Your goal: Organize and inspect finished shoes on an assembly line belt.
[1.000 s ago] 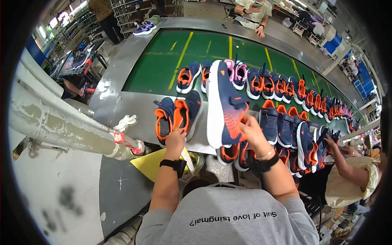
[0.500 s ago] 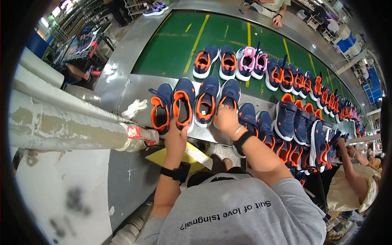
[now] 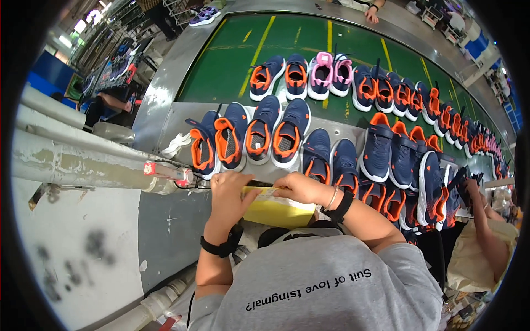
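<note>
My left hand [image 3: 227,192] is bent at the top edge of a yellow sheet or holder [image 3: 276,211] just below the table edge, its thumb lying against it. Opposite, my right hand [image 3: 302,188] is closed, thumb and forefinger pinched together by a pale strip [image 3: 267,191] along that edge. What lies between the fingers of either hand is too small to make out. Directly beyond stand two pairs of navy sneakers with orange linings, including a left one [image 3: 203,146] with its strap open and a right one [image 3: 291,135]. Both hands are off the shoes.
More navy sneakers [image 3: 378,149] crowd the right, some stacked. A second row, with a pink-lined pair [image 3: 320,77], stands on the green belt [image 3: 221,66]. White crumpled material [image 3: 176,144] lies left, near a thick pipe [image 3: 83,163]. A co-worker's arm [image 3: 486,231] is at right.
My left hand has left the shoe heel and my right hand has come out of the shoe opening. Both have drawn back toward me to the yellow sheet's edge. The view has shifted slightly.
</note>
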Motion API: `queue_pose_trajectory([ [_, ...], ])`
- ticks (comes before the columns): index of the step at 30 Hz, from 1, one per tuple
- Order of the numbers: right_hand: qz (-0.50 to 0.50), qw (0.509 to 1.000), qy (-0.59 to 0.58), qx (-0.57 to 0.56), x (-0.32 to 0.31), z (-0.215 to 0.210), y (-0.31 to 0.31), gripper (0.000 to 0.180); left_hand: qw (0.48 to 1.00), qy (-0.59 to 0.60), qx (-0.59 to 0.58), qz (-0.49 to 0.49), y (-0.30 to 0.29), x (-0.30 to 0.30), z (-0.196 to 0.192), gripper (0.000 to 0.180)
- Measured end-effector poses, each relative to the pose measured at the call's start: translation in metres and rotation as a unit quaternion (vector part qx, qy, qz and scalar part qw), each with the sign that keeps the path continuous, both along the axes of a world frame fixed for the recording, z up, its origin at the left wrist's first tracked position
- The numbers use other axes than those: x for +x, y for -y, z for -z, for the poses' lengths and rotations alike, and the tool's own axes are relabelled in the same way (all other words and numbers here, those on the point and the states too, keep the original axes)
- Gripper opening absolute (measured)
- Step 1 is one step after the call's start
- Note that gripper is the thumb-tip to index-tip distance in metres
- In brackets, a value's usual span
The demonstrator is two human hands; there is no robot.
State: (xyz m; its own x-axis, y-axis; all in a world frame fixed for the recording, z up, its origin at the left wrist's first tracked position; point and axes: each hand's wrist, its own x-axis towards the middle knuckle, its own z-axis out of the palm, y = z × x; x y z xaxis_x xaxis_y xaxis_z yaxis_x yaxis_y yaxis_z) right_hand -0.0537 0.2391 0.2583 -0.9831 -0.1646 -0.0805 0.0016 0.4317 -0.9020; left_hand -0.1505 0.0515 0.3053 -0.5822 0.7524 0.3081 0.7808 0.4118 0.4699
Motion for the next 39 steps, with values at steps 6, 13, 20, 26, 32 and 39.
queue_pose_trajectory([
  [6,-0.006,0.999,-0.024,0.031,0.029,-0.008,-0.023,0.024,0.971,0.177,-0.073,0.142,-0.033,0.019,-0.004,0.017],
  [13,0.136,0.945,-0.291,0.061,0.044,-0.003,-0.02,0.016,0.969,0.178,-0.119,0.126,-0.05,0.036,-0.014,0.018],
  [20,0.215,0.843,-0.449,0.203,0.083,-0.004,-0.038,0.011,0.96,0.204,-0.13,0.144,-0.086,0.056,-0.018,0.02],
  [26,0.186,0.876,-0.4,0.197,0.103,-0.009,-0.045,0.027,0.947,0.269,-0.087,0.15,-0.092,0.076,-0.023,0.021],
  [32,0.174,0.896,-0.389,0.123,0.098,-0.014,-0.035,0.016,0.934,0.34,-0.074,0.084,-0.068,0.083,-0.018,0.022],
  [39,0.141,0.92,-0.348,0.111,0.079,-0.019,-0.016,0.016,0.951,0.301,-0.049,0.059,-0.043,0.08,-0.015,0.023],
])
